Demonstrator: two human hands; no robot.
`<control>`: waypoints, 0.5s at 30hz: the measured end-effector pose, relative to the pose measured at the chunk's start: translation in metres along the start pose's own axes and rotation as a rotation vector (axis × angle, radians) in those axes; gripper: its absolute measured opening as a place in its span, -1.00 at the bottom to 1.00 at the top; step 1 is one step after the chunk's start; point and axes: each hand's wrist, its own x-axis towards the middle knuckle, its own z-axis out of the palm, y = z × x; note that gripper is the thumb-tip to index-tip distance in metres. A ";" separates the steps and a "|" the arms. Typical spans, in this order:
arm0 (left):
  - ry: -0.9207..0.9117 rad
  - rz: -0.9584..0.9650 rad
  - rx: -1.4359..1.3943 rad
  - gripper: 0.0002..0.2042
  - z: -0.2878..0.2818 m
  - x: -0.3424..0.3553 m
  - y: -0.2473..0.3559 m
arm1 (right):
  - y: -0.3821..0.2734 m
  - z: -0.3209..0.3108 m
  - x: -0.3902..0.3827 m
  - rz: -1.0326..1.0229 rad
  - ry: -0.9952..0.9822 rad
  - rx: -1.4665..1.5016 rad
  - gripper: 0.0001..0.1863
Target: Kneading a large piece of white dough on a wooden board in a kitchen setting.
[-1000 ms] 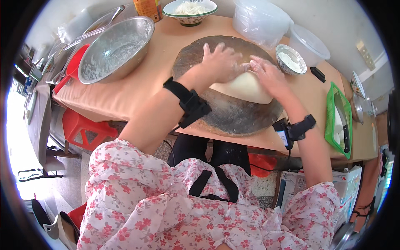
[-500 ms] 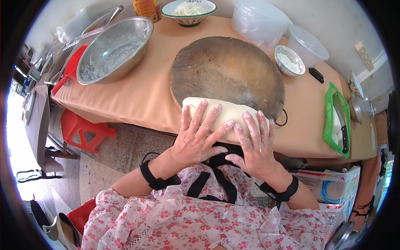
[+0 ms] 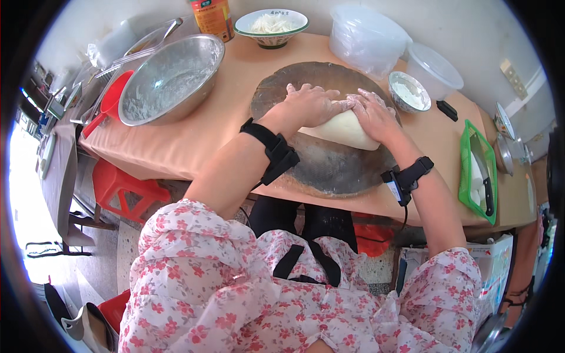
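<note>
A thick, smooth roll of pale dough [image 3: 344, 130] lies across the round wooden chopping board [image 3: 329, 176]. My left hand [image 3: 309, 106] rests over the roll's left part, palm down, its floury fingers stretched toward the far side. On the right part of the dough lies my right hand [image 3: 374, 115], also palm down with fingers extended. Both hands press on the dough without gripping it, and their fingertips nearly meet near its middle. The far edge of the roll is partly hidden beneath the hands. Black bands circle both wrists.
Left of the board stands a flour-dusted steel bowl [image 3: 170, 82] beside a red ladle [image 3: 112, 100]. Behind it are a bowl of white shreds [image 3: 271, 26] and a plastic-wrapped tub [image 3: 368, 41]. At right sit a flour bowl [image 3: 410, 94] and a green basket [image 3: 477, 176] with a knife.
Both hands have moved from the board's near edge to its middle, rolling the dough away from me. My forearms now reach farther over the table, and the view has shifted slightly.
</note>
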 end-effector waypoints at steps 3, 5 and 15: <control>-0.070 0.005 -0.091 -0.30 0.004 -0.025 0.005 | 0.007 0.012 -0.022 -0.160 0.016 0.194 -0.45; 0.127 0.152 -0.064 -0.28 0.019 -0.062 0.002 | -0.005 0.017 -0.053 -0.247 0.062 0.272 -0.43; 0.537 0.353 0.175 -0.13 0.091 -0.160 0.002 | -0.043 0.034 -0.158 -0.499 0.417 -0.091 -0.25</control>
